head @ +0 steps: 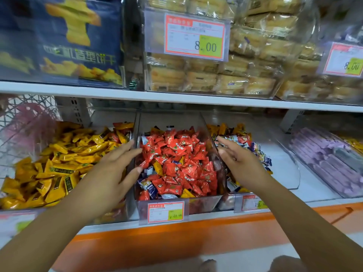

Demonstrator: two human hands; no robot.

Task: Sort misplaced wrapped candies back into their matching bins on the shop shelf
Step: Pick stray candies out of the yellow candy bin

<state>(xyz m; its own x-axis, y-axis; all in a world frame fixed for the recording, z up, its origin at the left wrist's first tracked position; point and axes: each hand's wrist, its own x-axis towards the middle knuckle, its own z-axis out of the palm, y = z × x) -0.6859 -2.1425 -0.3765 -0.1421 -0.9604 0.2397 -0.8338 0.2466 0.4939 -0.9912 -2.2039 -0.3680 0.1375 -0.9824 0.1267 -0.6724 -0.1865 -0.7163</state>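
We reach both arms toward the middle clear bin (208, 202) on the lower shelf (196, 217), heaped with red wrapped candies (176, 154). Our left hand (115, 165) hovers at its left wall, fingers spread and empty; our right hand (238, 156) is at its right wall, fingers extended, holding nothing. Stray yellow candies (158, 168) and blue-and-white candies (146, 185) lie mixed among the red. The bin of yellow candies (59, 163) stands just left.
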